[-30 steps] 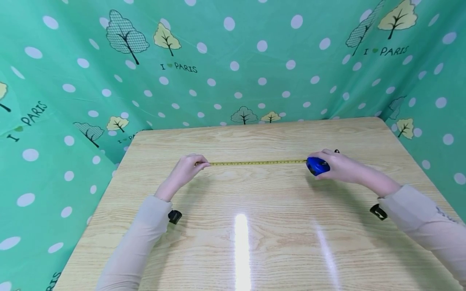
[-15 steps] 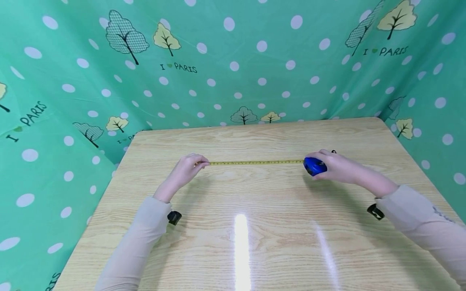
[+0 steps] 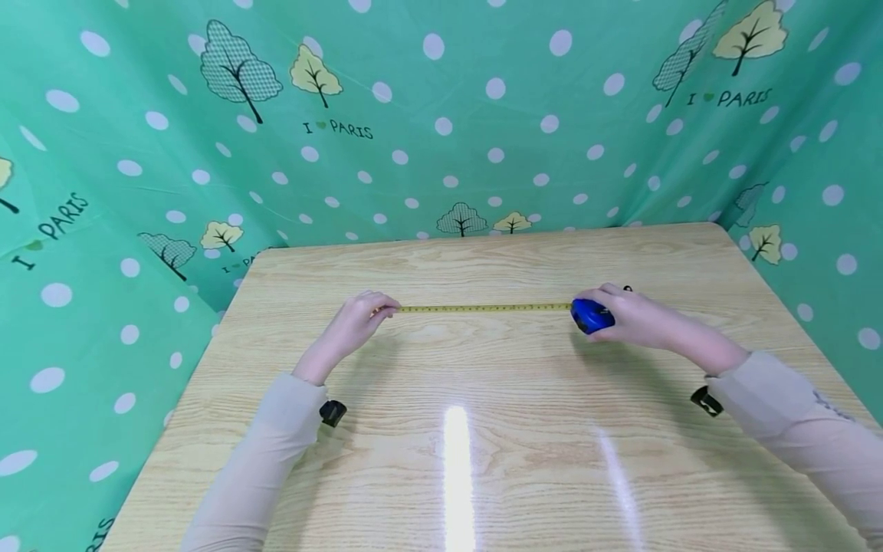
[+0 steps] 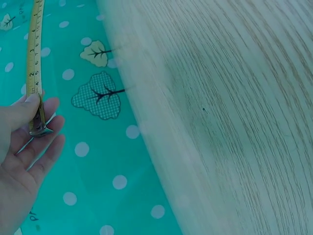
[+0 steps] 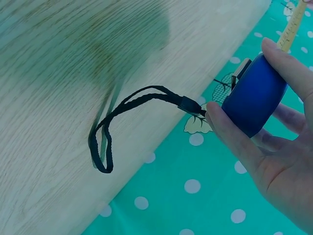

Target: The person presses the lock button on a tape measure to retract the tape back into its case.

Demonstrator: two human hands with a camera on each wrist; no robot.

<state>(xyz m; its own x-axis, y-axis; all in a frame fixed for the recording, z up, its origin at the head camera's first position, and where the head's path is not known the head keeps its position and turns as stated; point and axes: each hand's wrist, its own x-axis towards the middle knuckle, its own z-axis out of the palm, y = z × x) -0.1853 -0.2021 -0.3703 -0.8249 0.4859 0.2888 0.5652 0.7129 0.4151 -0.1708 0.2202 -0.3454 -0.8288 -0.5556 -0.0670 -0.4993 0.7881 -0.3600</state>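
Observation:
A blue tape measure (image 3: 589,315) is held in my right hand (image 3: 638,316), its yellow blade (image 3: 483,308) pulled out straight to the left above the table. My left hand (image 3: 353,322) pinches the free end of the blade between thumb and fingers. In the left wrist view the metal end hook (image 4: 40,131) pokes out below the thumb. The right wrist view shows fingers and thumb round the blue case (image 5: 257,95), with a black wrist strap (image 5: 142,100) hanging from it in a loop.
A wood-grain table (image 3: 524,460) lies under both hands, with a bright light reflection at its middle front. Green dotted curtain (image 3: 441,123) surrounds its back and sides. A black wrist device (image 3: 333,413) sits by the left cuff, another (image 3: 707,401) by the right.
My right hand has moved slightly left with the blue case, so the stretch of blade between the hands is a little shorter. The left hand has stayed nearly still.

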